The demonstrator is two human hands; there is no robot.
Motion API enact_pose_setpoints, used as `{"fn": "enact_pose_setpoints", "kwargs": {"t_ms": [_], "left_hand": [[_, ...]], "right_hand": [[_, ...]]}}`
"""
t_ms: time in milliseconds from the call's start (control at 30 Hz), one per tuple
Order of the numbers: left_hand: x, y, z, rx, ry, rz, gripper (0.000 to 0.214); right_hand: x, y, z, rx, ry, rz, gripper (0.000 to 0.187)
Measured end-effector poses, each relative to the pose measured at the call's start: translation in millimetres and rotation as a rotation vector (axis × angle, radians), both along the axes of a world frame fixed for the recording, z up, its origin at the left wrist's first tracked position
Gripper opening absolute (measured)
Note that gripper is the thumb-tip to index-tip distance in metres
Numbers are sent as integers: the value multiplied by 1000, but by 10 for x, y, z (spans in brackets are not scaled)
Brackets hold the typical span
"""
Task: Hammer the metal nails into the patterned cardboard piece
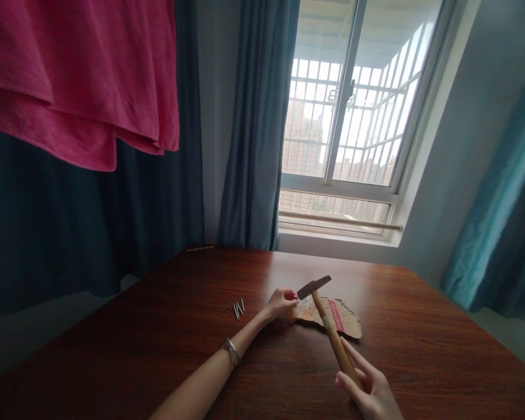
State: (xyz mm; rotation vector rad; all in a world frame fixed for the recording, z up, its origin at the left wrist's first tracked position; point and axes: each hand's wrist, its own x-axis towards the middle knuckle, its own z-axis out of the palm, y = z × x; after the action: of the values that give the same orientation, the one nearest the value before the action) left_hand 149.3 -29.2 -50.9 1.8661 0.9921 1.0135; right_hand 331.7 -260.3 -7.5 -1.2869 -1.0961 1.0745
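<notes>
My right hand (367,388) grips the wooden handle of a hammer (328,318) near the table's front edge; its dark metal head is raised over a flat, brown, perforated piece (347,319) with a pink band. My left hand (282,302) is pinched shut at the left end of that piece, right under the hammer head, apparently on a small nail that is too small to see clearly. A bracelet sits on my left wrist. Several loose nails (236,307) lie on the wooden table (166,326) just left of my left hand.
The dark brown table fills the lower view. Behind it are grey-blue curtains (258,128) and a barred window (354,105). A pink cloth (83,76) hangs at the upper left. A teal curtain (494,216) hangs at the right.
</notes>
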Motion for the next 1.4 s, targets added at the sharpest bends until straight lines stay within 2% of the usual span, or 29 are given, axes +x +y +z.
{"fn": "enact_pose_setpoints", "kwargs": {"t_ms": [100, 200, 333, 533, 733, 933, 1267, 1400], "left_hand": [[9, -16, 12, -10, -5, 2, 18], [10, -4, -10, -1, 1, 8, 18], [3, 43, -67, 11, 5, -3, 17], [15, 89, -128, 1, -37, -11, 18], [7, 70, -92, 14, 0, -5, 16], [1, 56, -69, 7, 7, -2, 16], [-1, 22, -44, 21, 12, -10, 15], [1, 16, -31, 56, 7, -8, 14]], "right_hand": [[-77, 29, -4, 83, -168, -52, 69], [-41, 67, 79, 160, -342, -75, 60], [52, 97, 164, 203, -477, -8, 55], [-26, 75, 151, 238, -453, -71, 53], [-89, 74, 209, 287, -443, -97, 54], [-62, 82, 202, 238, -451, -96, 54], [-36, 121, 96, 275, -489, -67, 53], [-20, 125, 130, 274, -515, -38, 50]]}}
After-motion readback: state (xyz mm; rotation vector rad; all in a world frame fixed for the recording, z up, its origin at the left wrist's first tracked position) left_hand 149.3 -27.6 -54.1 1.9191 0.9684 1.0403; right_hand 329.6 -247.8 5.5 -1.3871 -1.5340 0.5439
